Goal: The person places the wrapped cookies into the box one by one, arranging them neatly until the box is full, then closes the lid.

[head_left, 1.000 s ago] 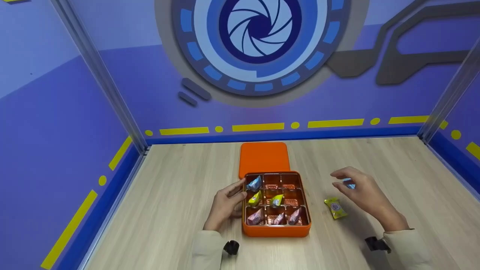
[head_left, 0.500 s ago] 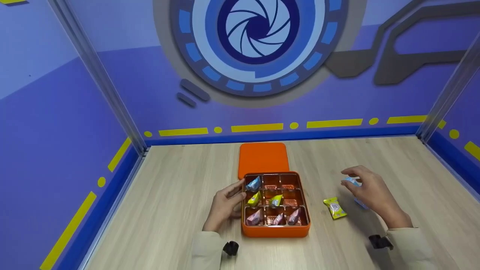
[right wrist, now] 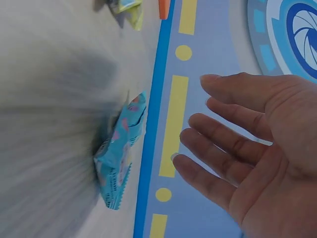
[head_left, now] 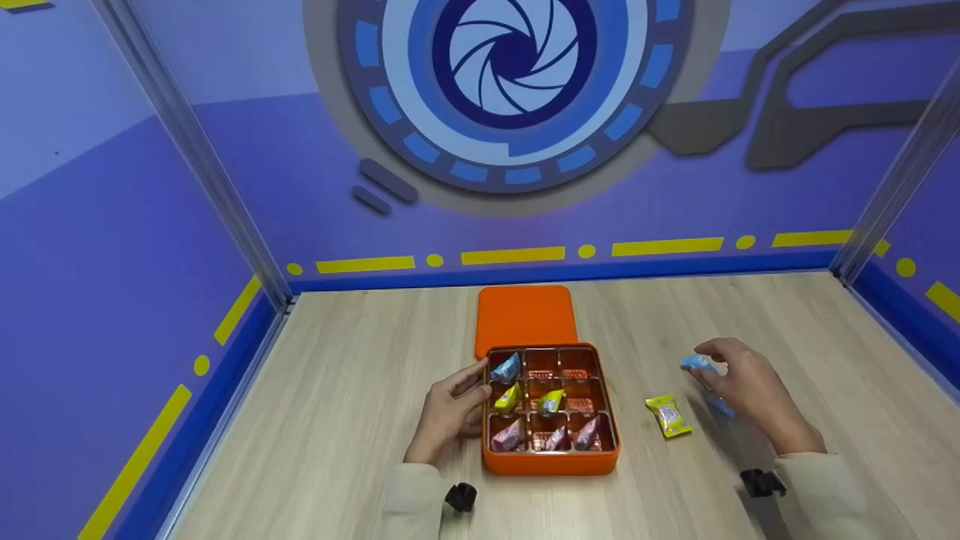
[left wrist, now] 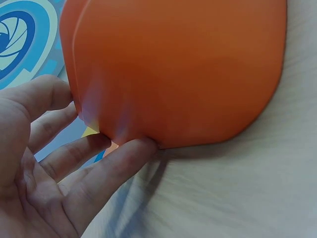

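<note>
My left hand [head_left: 445, 409] rests at the left side of an orange box [head_left: 551, 463], thumb at the rim. In the left wrist view its spread fingertips touch the box wall [left wrist: 198, 74]. A divided tray holds a blue candy [head_left: 505, 367] at back left, yellow candies [head_left: 508, 397] in the middle row and pink ones [head_left: 508, 435] in front. My right hand [head_left: 754, 394] hovers over blue-wrapped candy [head_left: 699, 362], partly hiding it. In the right wrist view its fingers are extended and hold nothing, apart from the blue candy [right wrist: 116, 153] on the table.
A yellow candy [head_left: 669, 416] lies between the box and my right hand. Behind the box sits its orange lid [head_left: 525, 319], partly overlapped by it in this view. Blue printed panels [head_left: 187, 210] wall in the wooden table [head_left: 352, 360] at the back and sides.
My right hand has drawn away to the right, and more of the blue candy by its fingertips shows. My left hand keeps its place on the box.
</note>
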`<move>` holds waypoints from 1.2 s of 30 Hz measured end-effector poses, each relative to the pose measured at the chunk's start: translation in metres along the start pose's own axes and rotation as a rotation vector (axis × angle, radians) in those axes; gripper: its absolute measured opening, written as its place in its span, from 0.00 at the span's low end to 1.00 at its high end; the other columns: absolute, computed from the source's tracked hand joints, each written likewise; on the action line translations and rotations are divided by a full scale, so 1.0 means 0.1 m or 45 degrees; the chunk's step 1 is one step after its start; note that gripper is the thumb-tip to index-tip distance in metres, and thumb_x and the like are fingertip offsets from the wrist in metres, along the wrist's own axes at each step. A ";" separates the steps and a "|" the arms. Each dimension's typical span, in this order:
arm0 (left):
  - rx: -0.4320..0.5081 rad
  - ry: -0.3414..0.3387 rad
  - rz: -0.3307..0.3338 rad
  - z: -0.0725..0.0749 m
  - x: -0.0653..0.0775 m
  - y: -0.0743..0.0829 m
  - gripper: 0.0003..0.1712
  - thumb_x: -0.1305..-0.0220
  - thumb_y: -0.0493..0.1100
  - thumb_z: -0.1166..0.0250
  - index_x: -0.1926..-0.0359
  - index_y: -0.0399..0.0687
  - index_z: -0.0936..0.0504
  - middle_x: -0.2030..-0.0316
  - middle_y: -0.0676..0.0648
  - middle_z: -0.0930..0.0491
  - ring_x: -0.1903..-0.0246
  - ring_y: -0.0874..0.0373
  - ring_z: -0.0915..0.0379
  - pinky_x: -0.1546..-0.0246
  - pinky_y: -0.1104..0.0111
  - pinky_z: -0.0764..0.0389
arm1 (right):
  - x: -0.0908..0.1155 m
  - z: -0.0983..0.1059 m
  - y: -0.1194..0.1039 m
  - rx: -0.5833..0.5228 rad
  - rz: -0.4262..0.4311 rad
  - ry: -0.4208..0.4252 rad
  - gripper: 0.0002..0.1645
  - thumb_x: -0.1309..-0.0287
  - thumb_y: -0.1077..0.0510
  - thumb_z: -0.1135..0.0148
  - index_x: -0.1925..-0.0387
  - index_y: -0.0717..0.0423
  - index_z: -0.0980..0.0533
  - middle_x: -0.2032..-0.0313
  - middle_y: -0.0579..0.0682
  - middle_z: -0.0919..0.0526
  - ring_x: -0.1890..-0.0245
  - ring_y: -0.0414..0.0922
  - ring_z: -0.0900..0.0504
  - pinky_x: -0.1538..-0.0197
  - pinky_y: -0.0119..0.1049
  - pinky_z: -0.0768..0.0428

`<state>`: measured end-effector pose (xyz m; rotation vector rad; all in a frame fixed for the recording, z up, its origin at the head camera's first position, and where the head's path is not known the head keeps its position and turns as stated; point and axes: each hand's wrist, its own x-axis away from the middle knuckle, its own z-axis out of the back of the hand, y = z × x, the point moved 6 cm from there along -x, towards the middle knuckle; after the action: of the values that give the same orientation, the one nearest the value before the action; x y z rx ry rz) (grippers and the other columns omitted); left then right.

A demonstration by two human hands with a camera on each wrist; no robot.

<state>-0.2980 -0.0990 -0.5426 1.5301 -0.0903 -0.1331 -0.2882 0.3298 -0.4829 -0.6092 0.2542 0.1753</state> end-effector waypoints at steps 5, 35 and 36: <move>-0.006 0.000 -0.008 0.01 0.00 0.00 0.29 0.26 0.41 0.32 0.26 0.49 0.22 0.27 0.35 0.29 0.29 0.38 0.31 0.58 0.55 0.11 | 0.00 -0.04 0.07 0.020 -0.038 -0.048 0.21 0.36 0.68 0.28 0.44 0.73 0.22 0.46 0.73 0.20 0.45 0.72 0.20 0.47 0.68 0.20; -0.088 0.033 -0.041 0.02 -0.05 -0.03 0.27 0.27 0.38 0.31 0.29 0.46 0.20 0.30 0.36 0.25 0.32 0.41 0.27 0.37 0.56 0.21 | 0.00 -0.19 0.26 0.072 -0.101 -0.157 0.23 0.37 0.69 0.28 0.44 0.77 0.23 0.46 0.76 0.22 0.48 0.72 0.19 0.49 0.67 0.18; -0.084 0.032 -0.041 0.02 -0.05 -0.03 0.27 0.27 0.38 0.31 0.28 0.46 0.20 0.30 0.36 0.25 0.32 0.41 0.27 0.37 0.56 0.21 | 0.00 -0.19 0.26 0.076 -0.101 -0.158 0.23 0.38 0.68 0.28 0.44 0.77 0.23 0.46 0.76 0.22 0.48 0.72 0.19 0.48 0.67 0.19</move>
<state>-0.3034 -0.1008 -0.5450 1.4675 -0.0403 -0.1412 -0.2982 0.3399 -0.5123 -0.5463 0.1150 0.1279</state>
